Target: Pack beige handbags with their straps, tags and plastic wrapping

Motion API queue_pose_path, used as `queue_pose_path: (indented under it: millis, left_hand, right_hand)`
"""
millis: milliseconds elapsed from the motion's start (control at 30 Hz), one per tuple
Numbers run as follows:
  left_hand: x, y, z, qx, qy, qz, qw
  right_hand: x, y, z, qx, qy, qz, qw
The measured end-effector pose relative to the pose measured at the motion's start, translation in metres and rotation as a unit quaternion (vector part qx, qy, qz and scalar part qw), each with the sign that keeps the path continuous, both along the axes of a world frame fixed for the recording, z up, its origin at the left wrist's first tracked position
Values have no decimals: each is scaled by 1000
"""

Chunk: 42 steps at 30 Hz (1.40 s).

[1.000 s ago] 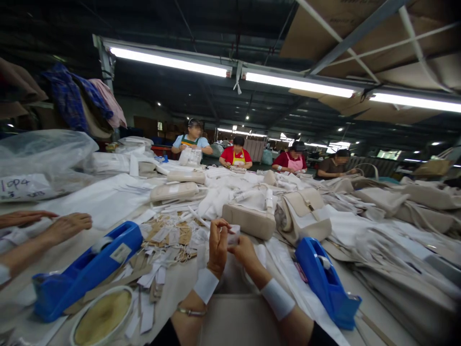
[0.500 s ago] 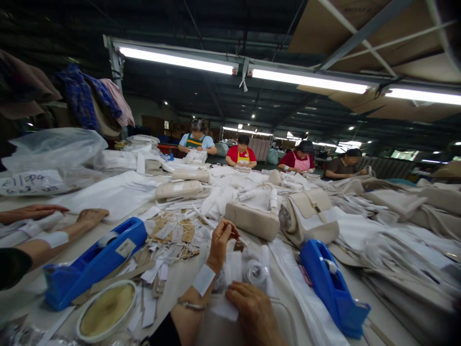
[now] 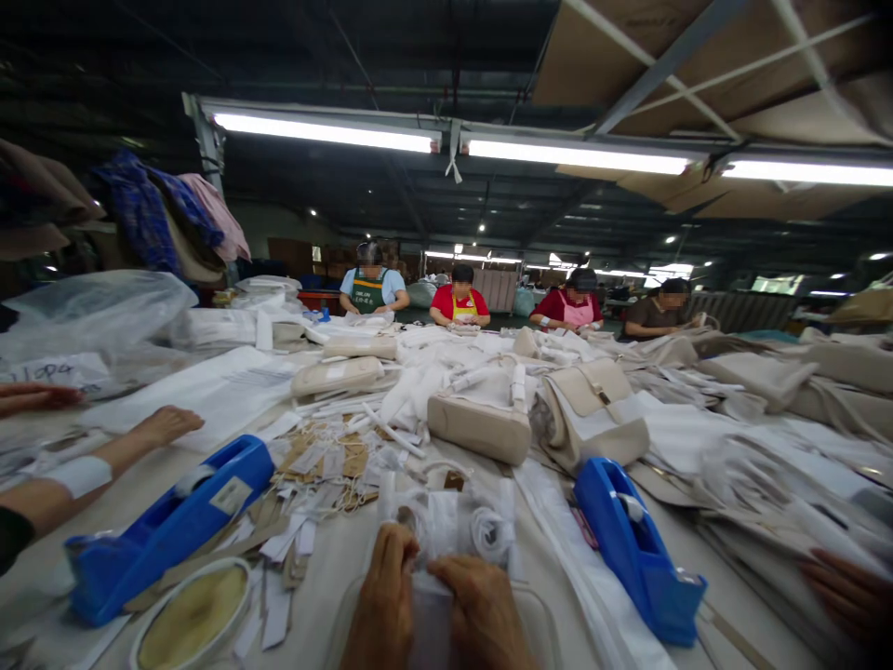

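A pale bag (image 3: 433, 633) lies at the bottom centre, with white wrapping (image 3: 443, 521) and coiled white strap-like material (image 3: 488, 532) at its upper part. On the left of that wrapping is my left hand (image 3: 383, 586), its fingers pinched at the wrapping's lower edge. Close beside it my right hand (image 3: 481, 605) has its fingers curled together on the same white wrapping. The fingertips are a short way apart, and whatever small piece may be between them is too small to make out.
Blue tape dispensers stand left (image 3: 174, 526) and right (image 3: 638, 554). A round tub (image 3: 192, 614) sits at lower left. Tags (image 3: 325, 461) and beige bags (image 3: 478, 423) lie ahead. Another person's arms (image 3: 104, 465) reach in from the left; a hand (image 3: 847, 586) shows at right.
My left hand has come down from above the wrapping to its lower edge, beside my right hand. Another person's hand has appeared at the right edge. The view has shifted slightly.
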State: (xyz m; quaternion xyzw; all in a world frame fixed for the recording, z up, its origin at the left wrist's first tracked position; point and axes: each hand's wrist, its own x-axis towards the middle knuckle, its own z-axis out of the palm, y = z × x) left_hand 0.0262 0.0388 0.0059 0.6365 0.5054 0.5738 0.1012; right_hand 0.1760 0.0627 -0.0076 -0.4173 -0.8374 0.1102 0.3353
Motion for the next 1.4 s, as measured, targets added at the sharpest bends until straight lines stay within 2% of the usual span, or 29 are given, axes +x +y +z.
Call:
queue_pose_path:
  millis: [67,133,233,333,433,533,700,900,1233,1400]
  left_hand:
    - [-6,-16,-11,-28,-9,-22,999]
    - [-10,-22,-14,-66,-15,-72,995]
    - [-10,-20,-13,-75,3,-129,989]
    - [-9,-16,-19,-61,23,-131,989]
    - [-11,-17,-25,-60,44,-135,988]
    - [-15,-21,-25,-60,63,-140,986]
    - [-15,-25,-15,-96,69,-180,977]
    - [-10,-23,-12,-115,65,-201,971]
    - [-9,-25,-15,-84,84,-197,973]
    - [-7,-34,-9,-40,142,-197,969]
  right_hand:
    - [3,-3,6,-40,42,21,998]
    - [7,-5,10,-34,91,42,994]
    - [11,-11,15,77,145,68,984]
    - [12,-19,21,180,146,71,970]
    - [12,-29,26,212,114,84,967]
    - [12,-37,24,238,65,107,963]
    - [13,-45,11,257,22,107,960]
    - [16,-50,8,275,6,105,956]
    - [22,-62,-7,288,-7,102,952]
    - [35,-75,-4,271,-12,125,954]
